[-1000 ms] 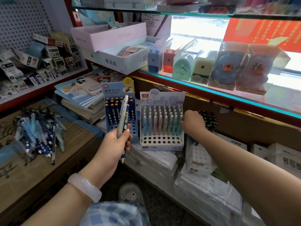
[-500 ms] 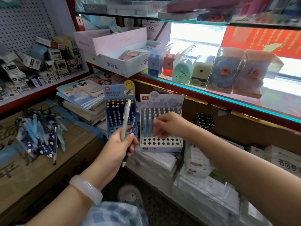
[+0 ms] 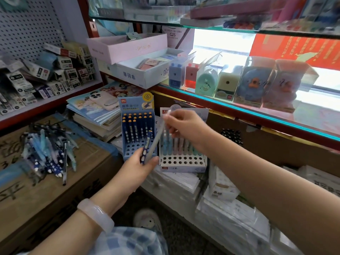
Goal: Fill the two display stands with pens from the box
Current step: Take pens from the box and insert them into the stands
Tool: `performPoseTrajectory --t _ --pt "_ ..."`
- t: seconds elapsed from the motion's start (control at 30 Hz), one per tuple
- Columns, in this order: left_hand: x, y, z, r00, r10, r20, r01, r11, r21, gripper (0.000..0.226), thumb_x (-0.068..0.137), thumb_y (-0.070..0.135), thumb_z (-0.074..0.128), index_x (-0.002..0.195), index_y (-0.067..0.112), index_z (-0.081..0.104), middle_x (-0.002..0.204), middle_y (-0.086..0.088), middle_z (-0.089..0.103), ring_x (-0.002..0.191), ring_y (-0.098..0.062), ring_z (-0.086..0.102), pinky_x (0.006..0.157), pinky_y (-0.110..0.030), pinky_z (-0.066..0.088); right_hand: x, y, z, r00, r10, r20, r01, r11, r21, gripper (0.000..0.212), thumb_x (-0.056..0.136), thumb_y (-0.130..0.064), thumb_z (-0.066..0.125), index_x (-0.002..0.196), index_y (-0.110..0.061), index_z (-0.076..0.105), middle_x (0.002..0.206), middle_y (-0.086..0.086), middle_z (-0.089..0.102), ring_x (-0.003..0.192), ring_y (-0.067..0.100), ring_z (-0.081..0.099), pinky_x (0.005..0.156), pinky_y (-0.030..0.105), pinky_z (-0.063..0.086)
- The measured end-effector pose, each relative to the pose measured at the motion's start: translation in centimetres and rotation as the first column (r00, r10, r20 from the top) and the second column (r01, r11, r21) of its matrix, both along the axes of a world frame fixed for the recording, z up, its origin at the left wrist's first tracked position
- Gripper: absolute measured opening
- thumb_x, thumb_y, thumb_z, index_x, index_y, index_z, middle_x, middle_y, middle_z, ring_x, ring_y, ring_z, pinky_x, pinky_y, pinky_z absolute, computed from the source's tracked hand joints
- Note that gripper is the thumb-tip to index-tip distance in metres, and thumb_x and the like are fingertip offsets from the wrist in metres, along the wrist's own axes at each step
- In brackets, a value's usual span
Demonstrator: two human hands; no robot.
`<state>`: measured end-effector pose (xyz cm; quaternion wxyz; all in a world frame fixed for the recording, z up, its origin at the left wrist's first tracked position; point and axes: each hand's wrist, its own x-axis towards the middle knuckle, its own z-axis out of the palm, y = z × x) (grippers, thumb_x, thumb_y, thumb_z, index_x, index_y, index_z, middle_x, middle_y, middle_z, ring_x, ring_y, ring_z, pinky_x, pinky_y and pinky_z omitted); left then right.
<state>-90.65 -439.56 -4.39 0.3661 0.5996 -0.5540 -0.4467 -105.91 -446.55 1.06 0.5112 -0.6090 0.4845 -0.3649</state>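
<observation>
Two display stands sit side by side on wrapped stock: a blue stand (image 3: pixel 127 150) partly filled with dark blue pens, and a white stand (image 3: pixel 184 162) holding pastel pens with empty holes in its front rows. My left hand (image 3: pixel 137 165) holds a dark blue dotted pen (image 3: pixel 145 150) and the lower end of a pale grey pen (image 3: pixel 157 138). My right hand (image 3: pixel 184 126) pinches the upper end of that pale pen in front of the white stand. A heap of loose pens (image 3: pixel 47 153) lies on the cardboard box (image 3: pixel 36 190) at the left.
A stack of notebooks with a phone (image 3: pixel 103 103) on top lies behind the blue stand. A glass shelf (image 3: pixel 239 111) above carries boxed sharpeners. Small cartons fill the left shelf (image 3: pixel 42 80). Wrapped paper packs (image 3: pixel 230 218) lie below at the right. My shoe (image 3: pixel 147 219) shows on the floor.
My right hand left the white stand's side, crossed leftward and took hold of the pale pen's top. My left hand sank lower, and the pens now lean to the right.
</observation>
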Motion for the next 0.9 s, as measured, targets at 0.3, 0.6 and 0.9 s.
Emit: performPoseTrajectory --t 0.3,0.6,0.9 --pt "1.1 -1.6 -1.0 0.928 0.323 -0.187 -0.324 0.946 0.028 0.022 0.101 0.012 0.031 0.112 0.016 0.05 0.076 -0.003 0.048 0.065 -0.013 0.043 0.059 -0.024 0.037 -5.3 -2.1 -3.2 0.733 -0.312 -0.604 0.017 0.897 -0.442 0.011 0.097 -0.023 0.049 0.095 -0.013 0.051 0.086 0.003 0.062 0.077 0.017 0.064 0.073 0.036 0.056" --pt "1.6 -1.4 -0.9 0.909 0.34 -0.24 -0.368 0.927 -0.08 0.02 0.099 0.007 0.037 0.108 0.015 0.053 0.083 -0.003 0.06 0.075 -0.014 0.056 0.069 -0.025 0.047 -4.5 -2.4 -7.3 0.651 -0.281 -0.705 -0.022 0.922 -0.387 0.011 0.1 -0.024 0.042 0.097 -0.013 0.044 0.093 0.007 0.06 0.077 0.02 0.057 0.069 0.033 0.05" --pt "1.9 -1.4 -0.8 0.898 0.318 -0.306 -0.359 0.929 -0.089 0.018 0.097 0.002 0.041 0.109 0.011 0.05 0.085 -0.005 0.061 0.078 -0.015 0.061 0.072 -0.026 0.05 -3.6 -3.1 -9.6 0.567 -0.218 -0.794 0.009 0.966 -0.258 0.023 0.1 -0.022 0.041 0.109 -0.003 0.05 0.094 0.015 0.06 0.071 0.024 0.054 0.065 0.037 0.049"
